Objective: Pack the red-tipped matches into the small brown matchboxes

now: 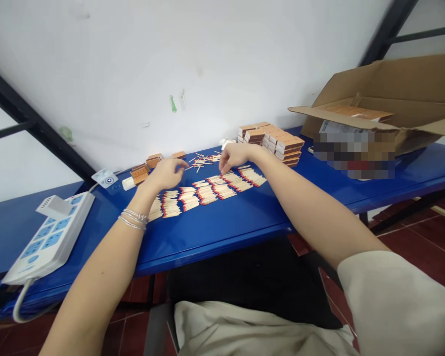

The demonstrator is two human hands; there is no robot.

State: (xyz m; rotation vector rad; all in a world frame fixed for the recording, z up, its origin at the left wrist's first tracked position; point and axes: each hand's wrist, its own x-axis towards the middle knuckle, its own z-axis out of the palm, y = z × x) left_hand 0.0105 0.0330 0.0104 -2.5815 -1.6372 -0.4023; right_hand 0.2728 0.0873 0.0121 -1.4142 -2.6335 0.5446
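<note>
My left hand (pixel 167 174) is over the blue table, its index finger and thumb apart. A loose match (pixel 189 167) lies right by its fingertips; I cannot tell whether they touch it. My right hand (pixel 234 155) points down with its fingers pinched together at the back edge of the laid-out matches. Anything between those fingers is too small to make out. Several side-by-side bundles of red-tipped matches (pixel 207 192) form a band across the table in front of both hands. Behind them, between the hands, is a loose pile of matches (pixel 200 160).
Stacked matchboxes (pixel 282 138) stand at the back right, beside an open cardboard box (pixel 359 99). Several small matchboxes (pixel 140 173) sit beyond my left hand. A white power strip (pixel 55 235) with a plugged-in adapter lies on the left. The white wall (pixel 193 64) borders the table's back.
</note>
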